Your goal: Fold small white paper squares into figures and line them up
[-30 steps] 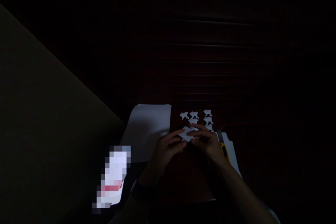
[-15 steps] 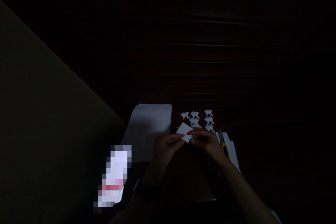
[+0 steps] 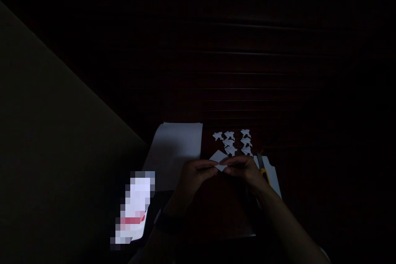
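Both hands pinch a small white folded paper (image 3: 219, 156), diamond-shaped, above the dark tabletop. My left hand (image 3: 196, 172) grips its left corner between thumb and fingers. On the opposite corner, my right hand (image 3: 246, 170) is closed in the same way. Just beyond the paper lie several small folded paper figures (image 3: 229, 142), with another column of folded paper figures (image 3: 246, 141) to their right. The fingertips cover the paper's two side corners.
White paper sheets (image 3: 177, 144) lie to the left. A yellow utility knife (image 3: 265, 176) rests on more white paper (image 3: 274, 175) at the right. A lit phone (image 3: 136, 206), its screen blurred out, is at the lower left. Dark slatted panelling (image 3: 247, 53) rises behind.
The folded paper has turned and tilted between my fingers, and my right fingers have drawn back from over it. One paper figure beyond the hands shows more fully now.
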The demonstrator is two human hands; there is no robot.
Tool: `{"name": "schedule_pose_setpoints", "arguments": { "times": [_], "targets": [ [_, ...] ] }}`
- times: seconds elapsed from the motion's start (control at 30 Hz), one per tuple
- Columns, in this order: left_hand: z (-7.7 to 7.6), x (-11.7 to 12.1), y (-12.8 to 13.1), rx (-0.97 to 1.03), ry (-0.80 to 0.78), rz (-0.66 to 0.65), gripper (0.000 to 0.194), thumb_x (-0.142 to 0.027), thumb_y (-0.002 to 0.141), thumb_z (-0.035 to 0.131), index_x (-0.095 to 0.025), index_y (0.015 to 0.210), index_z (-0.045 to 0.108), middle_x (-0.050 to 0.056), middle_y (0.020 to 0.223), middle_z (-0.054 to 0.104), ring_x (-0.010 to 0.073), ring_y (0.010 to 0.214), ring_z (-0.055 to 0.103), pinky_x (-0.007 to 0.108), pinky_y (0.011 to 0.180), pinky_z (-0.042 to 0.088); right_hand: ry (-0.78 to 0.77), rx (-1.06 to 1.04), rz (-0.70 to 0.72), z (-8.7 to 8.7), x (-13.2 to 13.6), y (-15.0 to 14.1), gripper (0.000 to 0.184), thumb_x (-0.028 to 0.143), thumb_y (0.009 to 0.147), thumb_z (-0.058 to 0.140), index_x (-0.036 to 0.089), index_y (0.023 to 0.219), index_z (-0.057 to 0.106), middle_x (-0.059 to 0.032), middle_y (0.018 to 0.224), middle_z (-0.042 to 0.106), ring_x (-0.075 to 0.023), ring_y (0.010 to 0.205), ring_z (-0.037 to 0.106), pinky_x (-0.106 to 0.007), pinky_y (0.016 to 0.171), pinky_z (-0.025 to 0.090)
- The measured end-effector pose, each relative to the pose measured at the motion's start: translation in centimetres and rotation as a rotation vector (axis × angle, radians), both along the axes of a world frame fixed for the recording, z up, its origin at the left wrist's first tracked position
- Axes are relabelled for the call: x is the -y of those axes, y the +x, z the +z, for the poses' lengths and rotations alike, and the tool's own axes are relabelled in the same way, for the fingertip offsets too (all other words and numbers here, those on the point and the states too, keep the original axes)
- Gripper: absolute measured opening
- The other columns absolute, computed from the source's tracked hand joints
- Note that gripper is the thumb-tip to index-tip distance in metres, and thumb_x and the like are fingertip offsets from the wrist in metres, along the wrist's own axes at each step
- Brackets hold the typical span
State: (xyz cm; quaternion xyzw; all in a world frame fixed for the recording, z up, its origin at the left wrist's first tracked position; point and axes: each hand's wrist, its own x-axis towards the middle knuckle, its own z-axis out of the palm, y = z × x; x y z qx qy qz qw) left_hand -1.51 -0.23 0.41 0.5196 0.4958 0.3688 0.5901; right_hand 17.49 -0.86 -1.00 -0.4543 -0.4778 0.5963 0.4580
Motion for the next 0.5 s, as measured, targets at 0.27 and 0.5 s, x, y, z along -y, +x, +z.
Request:
{"name": "schedule_pose_setpoints", "arguments": {
  "times": [0.27,0.5],
  "targets": [
    [0.22,0.05,0.22,0.006,-0.015,0.004,0.018,-0.022,0.066,0.071,-0.016,0.083,0.072,0.007,0.084,0.074,0.021,0.079,0.068,0.03,0.072,0.052,0.011,-0.006,0.008,-0.18,-0.12,0.15,0.019,0.023,0.058,0.079,0.02,0.076,0.074,-0.0035,0.078,0.072,-0.0194,0.074,0.065,-0.033,0.072,0.05],
    [-0.01,-0.07,-0.01,-0.056,-0.034,-0.02,0.019,-0.026,0.062,0.075,-0.017,0.079,0.074,0.007,0.076,0.074,0.021,0.071,0.068,0.029,0.064,0.052,-0.006,0.014,0.047,0.01,-0.04,0.31,0.017,0.022,0.058,0.079,0.02,0.075,0.075,-0.0034,0.077,0.073,-0.0186,0.073,0.065,-0.031,0.071,0.05]
  ]
}}
